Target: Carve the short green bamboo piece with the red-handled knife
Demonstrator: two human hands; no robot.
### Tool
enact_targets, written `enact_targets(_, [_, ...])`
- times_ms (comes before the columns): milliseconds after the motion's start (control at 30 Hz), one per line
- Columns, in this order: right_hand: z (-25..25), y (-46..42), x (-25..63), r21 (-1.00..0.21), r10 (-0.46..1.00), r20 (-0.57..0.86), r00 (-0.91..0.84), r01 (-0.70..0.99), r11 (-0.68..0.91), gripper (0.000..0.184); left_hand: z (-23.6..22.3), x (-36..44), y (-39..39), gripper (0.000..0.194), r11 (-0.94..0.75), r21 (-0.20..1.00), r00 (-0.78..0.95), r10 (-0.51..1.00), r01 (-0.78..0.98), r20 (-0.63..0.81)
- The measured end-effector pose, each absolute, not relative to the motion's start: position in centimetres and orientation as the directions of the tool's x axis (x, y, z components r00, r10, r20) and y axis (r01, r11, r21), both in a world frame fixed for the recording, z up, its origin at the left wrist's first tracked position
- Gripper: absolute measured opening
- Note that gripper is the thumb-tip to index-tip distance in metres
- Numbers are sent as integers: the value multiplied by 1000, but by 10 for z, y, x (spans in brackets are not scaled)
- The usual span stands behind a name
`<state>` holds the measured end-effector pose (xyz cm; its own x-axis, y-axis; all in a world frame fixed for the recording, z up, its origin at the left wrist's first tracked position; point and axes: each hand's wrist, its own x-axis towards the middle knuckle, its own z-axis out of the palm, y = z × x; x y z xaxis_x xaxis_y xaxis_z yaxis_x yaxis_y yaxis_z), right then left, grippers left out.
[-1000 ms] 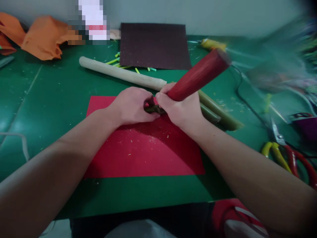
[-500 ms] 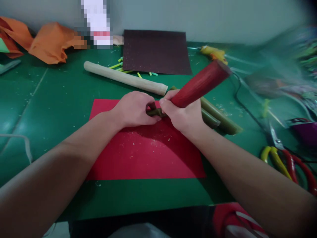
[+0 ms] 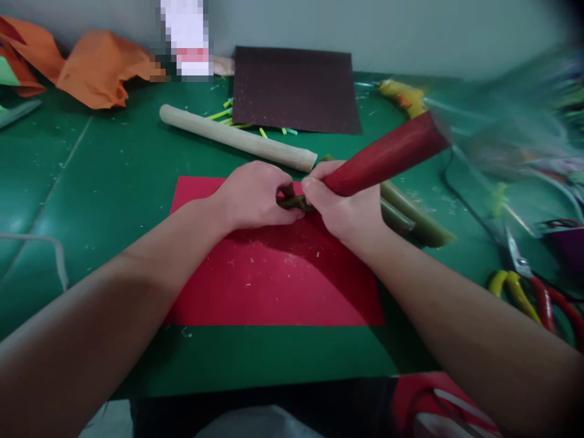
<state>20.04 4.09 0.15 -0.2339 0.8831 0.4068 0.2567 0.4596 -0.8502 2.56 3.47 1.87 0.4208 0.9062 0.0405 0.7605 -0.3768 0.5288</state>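
Above a red sheet of paper (image 3: 274,292), my two hands meet close together. The fingers of my left hand (image 3: 258,194) are closed on a small dark olive-green piece (image 3: 292,202), which runs toward my right thumb. In my right hand (image 3: 344,201) is a thick red tapered stick (image 3: 387,155), slanting up to the right with its wide end raised; its lower end is hidden by my fingers. Olive-green tubes (image 3: 417,219) lie on the table just behind and right of my right hand. Tiny pale shavings dot the red paper.
A pale stick (image 3: 237,139) and a dark brown sheet (image 3: 294,91) lie farther back on the green table (image 3: 274,359). Crumpled orange paper (image 3: 95,70) is at back left. To the right are scissors (image 3: 522,267), a yellow glue gun (image 3: 404,97) and clear plastic (image 3: 506,134).
The view has shifted a little, so everything sits slightly farther right and mostly higher. The red stick leans slightly lower. Both hands keep the same grip.
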Motion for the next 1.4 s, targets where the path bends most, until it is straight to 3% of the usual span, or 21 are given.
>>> enact_targets(67, [0, 41, 201, -857, 880, 361, -308, 262, 443, 29, 19, 26, 35, 31, -384, 533, 436, 900, 754, 32])
enact_targets(267, [-3, 42, 202, -830, 873, 448, -193, 273, 487, 27, 18, 26, 36, 31, -350, 549, 408, 913, 759, 17])
enact_targets(433, [-1, 40, 203, -849, 862, 392, -320, 236, 474, 28, 17, 25, 36, 29, -382, 563, 434, 900, 733, 45])
enact_targets(567, [-4, 42, 203, -835, 866, 457, -203, 238, 496, 27, 17, 24, 36, 27, -348, 570, 408, 912, 744, 25])
enact_targets(767, [-2, 40, 204, -823, 846, 429, -317, 250, 510, 28, 16, 24, 36, 29, -359, 583, 422, 906, 729, 31])
enact_targets(900, [-4, 41, 204, -824, 853, 471, -225, 233, 516, 27, 16, 23, 36, 29, -350, 581, 416, 909, 735, 21])
enact_targets(1033, [-8, 45, 204, -785, 828, 499, -255, 272, 557, 31, 16, 23, 36, 31, -381, 514, 423, 905, 768, 39])
enact_targets(1233, [-9, 45, 204, -771, 813, 536, -225, 260, 581, 26, 20, 19, 28, 39, -527, 283, 509, 849, 801, 140])
enact_targets(1400, [-11, 50, 200, -793, 841, 502, -204, 280, 541, 26, 18, 21, 27, 30, -496, 262, 478, 868, 828, 132])
